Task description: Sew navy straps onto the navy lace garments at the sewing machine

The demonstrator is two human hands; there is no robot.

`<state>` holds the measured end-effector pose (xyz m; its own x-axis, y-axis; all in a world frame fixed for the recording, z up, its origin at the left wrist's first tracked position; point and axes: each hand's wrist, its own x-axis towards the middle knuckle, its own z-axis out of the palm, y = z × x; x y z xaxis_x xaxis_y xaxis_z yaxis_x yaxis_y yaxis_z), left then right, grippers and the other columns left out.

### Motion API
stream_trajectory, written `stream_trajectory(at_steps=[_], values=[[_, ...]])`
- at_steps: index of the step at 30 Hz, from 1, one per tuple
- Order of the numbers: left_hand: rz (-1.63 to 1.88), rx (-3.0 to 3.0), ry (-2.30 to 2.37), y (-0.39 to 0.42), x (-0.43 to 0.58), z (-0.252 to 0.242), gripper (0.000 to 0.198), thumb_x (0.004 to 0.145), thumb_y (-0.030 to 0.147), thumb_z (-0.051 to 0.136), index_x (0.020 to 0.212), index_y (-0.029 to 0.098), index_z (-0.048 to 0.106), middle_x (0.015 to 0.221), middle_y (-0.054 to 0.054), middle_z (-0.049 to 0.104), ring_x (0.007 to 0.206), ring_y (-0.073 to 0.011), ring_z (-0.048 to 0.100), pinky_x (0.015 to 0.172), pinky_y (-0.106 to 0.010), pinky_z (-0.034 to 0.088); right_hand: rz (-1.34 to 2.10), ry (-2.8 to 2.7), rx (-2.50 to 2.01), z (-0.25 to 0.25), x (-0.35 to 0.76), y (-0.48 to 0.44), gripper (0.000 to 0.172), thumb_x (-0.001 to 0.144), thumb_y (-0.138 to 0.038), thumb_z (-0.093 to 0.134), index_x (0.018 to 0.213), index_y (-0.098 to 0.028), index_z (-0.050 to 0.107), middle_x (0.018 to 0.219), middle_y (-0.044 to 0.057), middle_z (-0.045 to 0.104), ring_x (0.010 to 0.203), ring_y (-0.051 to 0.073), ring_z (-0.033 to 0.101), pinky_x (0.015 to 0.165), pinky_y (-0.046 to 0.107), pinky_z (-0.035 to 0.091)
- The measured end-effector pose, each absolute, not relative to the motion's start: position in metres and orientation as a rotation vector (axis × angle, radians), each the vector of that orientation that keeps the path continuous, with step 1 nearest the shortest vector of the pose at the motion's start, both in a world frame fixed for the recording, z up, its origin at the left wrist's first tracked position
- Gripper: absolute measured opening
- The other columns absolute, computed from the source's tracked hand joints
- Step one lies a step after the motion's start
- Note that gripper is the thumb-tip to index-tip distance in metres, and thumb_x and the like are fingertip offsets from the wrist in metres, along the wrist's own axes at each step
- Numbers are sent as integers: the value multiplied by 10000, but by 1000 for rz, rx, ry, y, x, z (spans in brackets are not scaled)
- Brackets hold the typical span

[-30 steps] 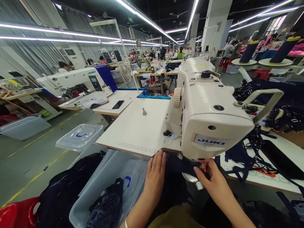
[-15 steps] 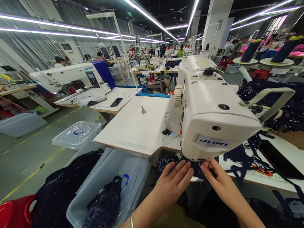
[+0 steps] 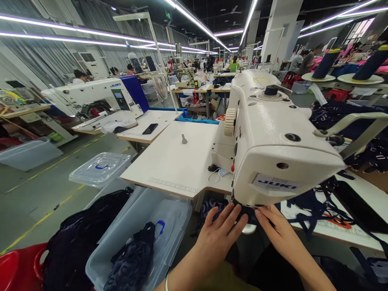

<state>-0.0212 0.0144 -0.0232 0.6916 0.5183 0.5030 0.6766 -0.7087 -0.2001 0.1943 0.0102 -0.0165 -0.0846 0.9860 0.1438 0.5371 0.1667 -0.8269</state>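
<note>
A white JUKI sewing machine stands right in front of me. Under its head lies a piece of navy fabric, partly covered by my fingers. My left hand rests on the fabric with its fingers stretched out flat, just left of the needle area. On the other side my right hand pinches the fabric's right part between thumb and fingers. Dark patterned cloth hangs beyond my left fingers. The machine head hides the needle.
A white table with a small grey metal piece extends left. Below it, a clear plastic bin holds dark patterned garments. Navy straps and a black flat object lie right. Another JUKI machine stands farther left.
The view has shifted slightly, so the machine sits a little farther right in the picture. Both hands stay at the fabric; my right fingers look slightly more closed.
</note>
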Motion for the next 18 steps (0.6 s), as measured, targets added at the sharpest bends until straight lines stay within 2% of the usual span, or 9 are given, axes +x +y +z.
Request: stream_trajectory(at_steps=[4, 10, 18], values=[[-590, -2492, -967, 14, -19, -27, 405, 976, 180, 394, 1364, 262, 480, 1463, -11, 417, 1370, -169, 300, 1119, -370, 145, 753, -1732, -1499, -14, 194, 15, 350, 946, -440, 421, 965, -238, 706, 874, 74, 603, 966, 256, 603, 881, 381, 507], [-578, -2487, -970, 14, -19, -25, 413, 977, 179, 365, 1367, 249, 480, 1462, -21, 417, 1371, -176, 295, 1105, -362, 160, 723, -1724, -1488, -18, 194, 20, 343, 933, -412, 440, 804, -227, 699, 868, 77, 620, 901, 247, 605, 833, 358, 503], [-564, -2483, -1006, 11, -15, -23, 397, 984, 228, 369, 1361, 243, 492, 1460, -33, 417, 1366, -183, 297, 1089, -345, 160, 712, -1733, -1521, -20, 196, 22, 343, 926, -402, 434, 812, -225, 704, 846, 82, 635, 917, 266, 604, 853, 379, 500]])
